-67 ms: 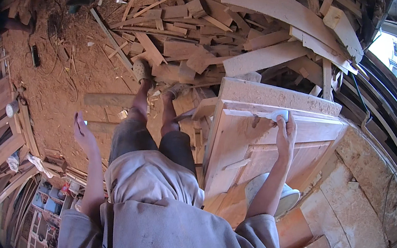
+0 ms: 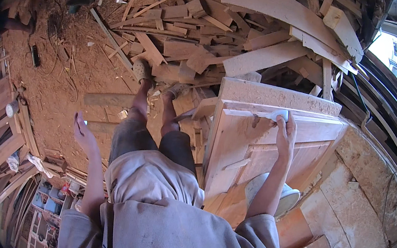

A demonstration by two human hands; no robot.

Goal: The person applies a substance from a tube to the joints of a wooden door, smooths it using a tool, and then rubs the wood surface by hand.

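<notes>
At left, see left hand [image 2: 84,136] half-curled in air, well apart from right grip; can't tell if holding anything. Below right grip, spreading both ways, find wooden panel [image 2: 260,155]: likely heavy, stiff; best held by edges. Near panel's top, see white piece [image 2: 278,115] pinched in right hand [image 2: 285,131]: probably light, maybe soft; hold by right end.

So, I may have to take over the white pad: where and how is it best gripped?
Probably pinch the white pad by its left end, coming from the left: that end sticks out uncovered, while the right hand covers the other. It looks small and seems to sit against the wooden panel, so take its exposed edges rather than reaching beneath.
</notes>
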